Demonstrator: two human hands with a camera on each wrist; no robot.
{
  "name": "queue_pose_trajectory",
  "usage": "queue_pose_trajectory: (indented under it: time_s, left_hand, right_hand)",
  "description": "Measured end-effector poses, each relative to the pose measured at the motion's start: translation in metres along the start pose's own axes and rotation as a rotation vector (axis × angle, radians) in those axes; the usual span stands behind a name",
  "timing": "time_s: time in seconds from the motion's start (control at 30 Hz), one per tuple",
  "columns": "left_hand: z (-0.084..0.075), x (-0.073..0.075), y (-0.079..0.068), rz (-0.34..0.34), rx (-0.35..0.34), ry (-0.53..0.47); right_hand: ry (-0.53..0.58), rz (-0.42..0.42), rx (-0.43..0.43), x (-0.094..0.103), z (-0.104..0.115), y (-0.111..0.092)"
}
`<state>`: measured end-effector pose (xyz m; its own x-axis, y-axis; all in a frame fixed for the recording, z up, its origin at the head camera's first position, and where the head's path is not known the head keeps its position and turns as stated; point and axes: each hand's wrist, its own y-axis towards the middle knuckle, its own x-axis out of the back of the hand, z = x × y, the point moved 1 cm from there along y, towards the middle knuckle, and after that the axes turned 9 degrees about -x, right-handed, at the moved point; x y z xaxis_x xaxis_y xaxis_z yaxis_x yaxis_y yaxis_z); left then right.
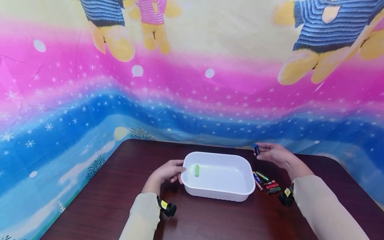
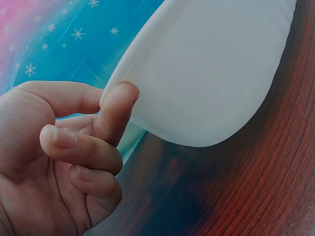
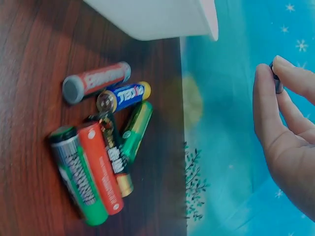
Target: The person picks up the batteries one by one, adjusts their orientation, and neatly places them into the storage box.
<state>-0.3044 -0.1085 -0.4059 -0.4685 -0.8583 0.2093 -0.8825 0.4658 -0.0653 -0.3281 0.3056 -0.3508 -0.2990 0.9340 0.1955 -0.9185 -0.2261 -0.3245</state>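
Observation:
A white plastic basin stands on the dark wooden table, with a light green battery lying inside near its left end. My left hand pinches the basin's left rim between thumb and forefinger; the left wrist view shows the other fingers loosely curled below it. Beyond the basin's right far corner, my right hand is raised and pinches a dark blue battery between thumb and fingers. In the right wrist view, most of that battery is hidden by the fingers. Several batteries lie in a loose pile right of the basin.
The pile holds red, green, blue and black batteries, some touching or crossing, close to the basin's right wall. Behind the table hangs a colourful printed cloth, close to the table's far edge. Black wrist cameras sit at both cuffs.

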Motion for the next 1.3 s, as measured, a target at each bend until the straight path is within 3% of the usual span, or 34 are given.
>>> queue_pose_trajectory:
  time_s: [0.87, 1.3]
  left_hand:
    - [0.000, 0.001, 0.001, 0.006, -0.003, 0.009]
    - [0.002, 0.002, 0.002, 0.010, -0.005, 0.009]
  right_hand:
    - [0.013, -0.001, -0.004, -0.045, 0.031, 0.013]
    - [0.043, 0.004, -0.002, -0.064, 0.030, 0.026]
